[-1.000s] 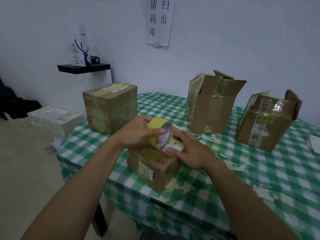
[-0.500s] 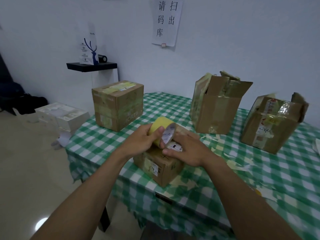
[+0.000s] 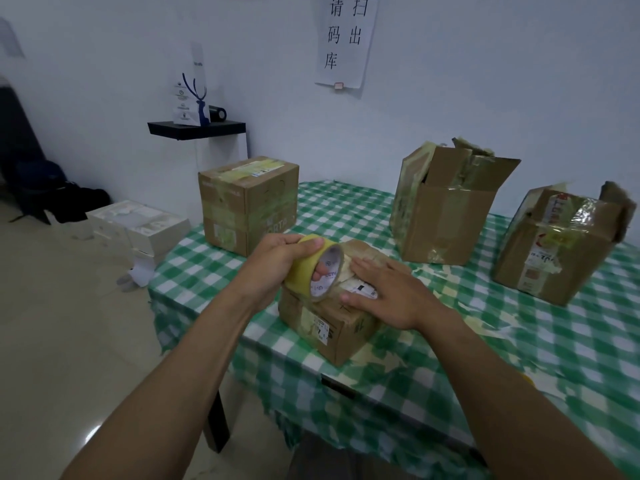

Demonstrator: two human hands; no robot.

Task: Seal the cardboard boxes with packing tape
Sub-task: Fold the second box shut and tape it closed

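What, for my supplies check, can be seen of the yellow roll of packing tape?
The yellow roll of packing tape is a wide ring of glossy tape on a white printed core. It stands tilted on edge against the top of the small brown cardboard box. The left hand grips it, thumb over the rim, fingers inside the core.

small box (image 3: pixel 346 337) top: mostly covered by the right hand (image 3: pixel 391 292) and the tape roll (image 3: pixel 304 271); its seam is out of sight.
left hand (image 3: pixel 273 268): fingertips reach into the roll's core, partly hidden by its rim.
label (image 3: pixel 362 289) on the small box: print too small to read.
open box (image 3: pixel 446 220): contents hidden behind its flaps.
wall sign (image 3: pixel 346 43): top cut off by the upper edge.
table (image 3: pixel 346 209): right side runs out of frame.
dark heap (image 3: pixel 59 199) at far left: blurred, cannot tell what it is.
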